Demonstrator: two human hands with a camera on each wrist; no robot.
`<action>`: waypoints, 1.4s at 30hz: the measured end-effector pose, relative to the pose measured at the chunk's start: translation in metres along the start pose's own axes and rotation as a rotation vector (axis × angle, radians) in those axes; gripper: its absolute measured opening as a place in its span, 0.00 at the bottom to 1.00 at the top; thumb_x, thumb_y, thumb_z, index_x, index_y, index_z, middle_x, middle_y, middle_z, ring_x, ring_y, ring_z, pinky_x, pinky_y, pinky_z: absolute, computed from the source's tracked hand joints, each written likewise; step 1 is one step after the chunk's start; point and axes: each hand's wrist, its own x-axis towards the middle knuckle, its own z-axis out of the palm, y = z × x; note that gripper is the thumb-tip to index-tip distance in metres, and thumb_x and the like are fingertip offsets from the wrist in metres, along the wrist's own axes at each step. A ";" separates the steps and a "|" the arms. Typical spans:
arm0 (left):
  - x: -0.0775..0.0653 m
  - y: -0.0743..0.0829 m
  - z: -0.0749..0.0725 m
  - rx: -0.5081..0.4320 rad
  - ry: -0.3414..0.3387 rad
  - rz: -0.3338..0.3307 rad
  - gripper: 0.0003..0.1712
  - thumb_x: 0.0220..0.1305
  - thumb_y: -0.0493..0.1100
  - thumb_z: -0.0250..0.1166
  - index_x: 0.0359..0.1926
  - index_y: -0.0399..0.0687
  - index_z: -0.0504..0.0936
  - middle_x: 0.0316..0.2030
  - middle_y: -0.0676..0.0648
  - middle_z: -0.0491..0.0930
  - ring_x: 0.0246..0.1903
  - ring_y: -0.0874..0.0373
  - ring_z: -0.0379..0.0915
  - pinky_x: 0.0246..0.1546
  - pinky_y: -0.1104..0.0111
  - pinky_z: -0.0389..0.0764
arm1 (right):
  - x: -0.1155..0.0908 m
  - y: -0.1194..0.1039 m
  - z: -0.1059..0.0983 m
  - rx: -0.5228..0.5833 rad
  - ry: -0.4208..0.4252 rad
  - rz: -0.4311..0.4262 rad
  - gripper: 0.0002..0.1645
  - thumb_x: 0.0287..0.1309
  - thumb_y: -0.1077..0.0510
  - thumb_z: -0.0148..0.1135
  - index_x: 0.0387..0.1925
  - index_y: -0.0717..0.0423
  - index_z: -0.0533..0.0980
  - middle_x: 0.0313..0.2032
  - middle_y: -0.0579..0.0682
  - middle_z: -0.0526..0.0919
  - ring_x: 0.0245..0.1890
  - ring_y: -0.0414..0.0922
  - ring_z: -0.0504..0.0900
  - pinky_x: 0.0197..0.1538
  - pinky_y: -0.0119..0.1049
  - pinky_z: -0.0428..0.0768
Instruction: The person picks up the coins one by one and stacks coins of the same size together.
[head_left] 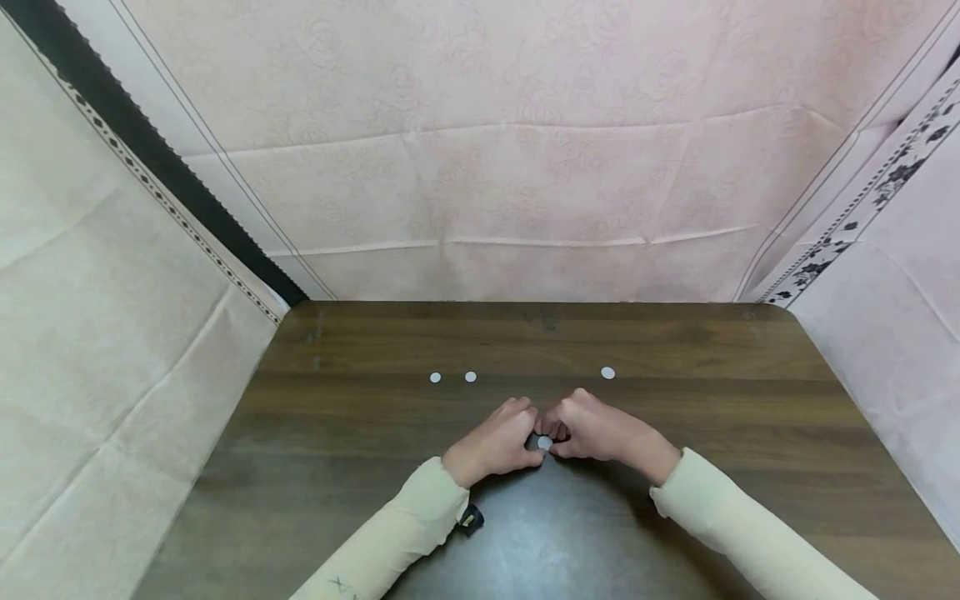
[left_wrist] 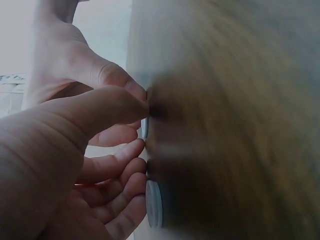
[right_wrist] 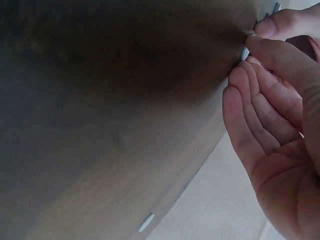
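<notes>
In the head view, the left hand (head_left: pixel 495 440) and the right hand (head_left: pixel 592 429) met low of centre in the frame, thumbs and curled fingers pinching a white disc (head_left: pixel 545 443) flat against the wooden table (head_left: pixel 360 467); a darker grey patch showed at the disc's left rim, too small to tell what it was; in the left wrist view the disc was seen edge-on, almost hidden among the fingertips of both hands.

Three more discs lay above the hands: a pair, the left disc (head_left: pixel 435 377) and its neighbour (head_left: pixel 470 377), left of centre, and the right disc (head_left: pixel 608 372) on its own; all lay well inside the far edge, with brown wood between.

That edge ran straight across mid-frame to rounded corners, cloth (head_left: pixel 487 192) rising behind; wide wood stretched from both forearms to the slanting side edges, leaving room sideways; the gap between the hands was narrow.
</notes>
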 end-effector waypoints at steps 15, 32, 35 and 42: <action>0.002 0.005 -0.003 -0.030 -0.038 -0.029 0.11 0.64 0.45 0.73 0.32 0.49 0.79 0.36 0.53 0.73 0.38 0.58 0.65 0.39 0.71 0.69 | -0.005 0.001 0.001 0.035 0.007 0.038 0.11 0.56 0.67 0.75 0.42 0.58 0.88 0.36 0.48 0.92 0.35 0.35 0.89 0.40 0.28 0.86; -0.001 0.008 0.001 -0.012 0.028 0.007 0.10 0.65 0.47 0.74 0.40 0.47 0.85 0.41 0.52 0.80 0.43 0.57 0.73 0.49 0.70 0.79 | -0.042 0.022 -0.041 -0.140 -0.011 0.136 0.15 0.59 0.61 0.76 0.47 0.63 0.86 0.43 0.54 0.90 0.41 0.45 0.87 0.44 0.36 0.87; -0.001 0.008 0.002 -0.011 0.028 0.008 0.10 0.66 0.47 0.73 0.41 0.47 0.85 0.41 0.52 0.80 0.43 0.57 0.73 0.49 0.70 0.78 | -0.048 0.028 -0.049 -0.180 0.019 0.144 0.15 0.57 0.62 0.77 0.45 0.63 0.86 0.41 0.53 0.90 0.40 0.45 0.87 0.43 0.36 0.87; -0.001 0.007 0.001 -0.018 0.028 0.005 0.11 0.66 0.47 0.73 0.42 0.46 0.86 0.42 0.51 0.81 0.44 0.56 0.73 0.49 0.70 0.78 | -0.052 0.048 -0.063 -0.238 0.077 0.171 0.13 0.55 0.64 0.77 0.42 0.65 0.86 0.38 0.55 0.90 0.37 0.46 0.87 0.40 0.36 0.87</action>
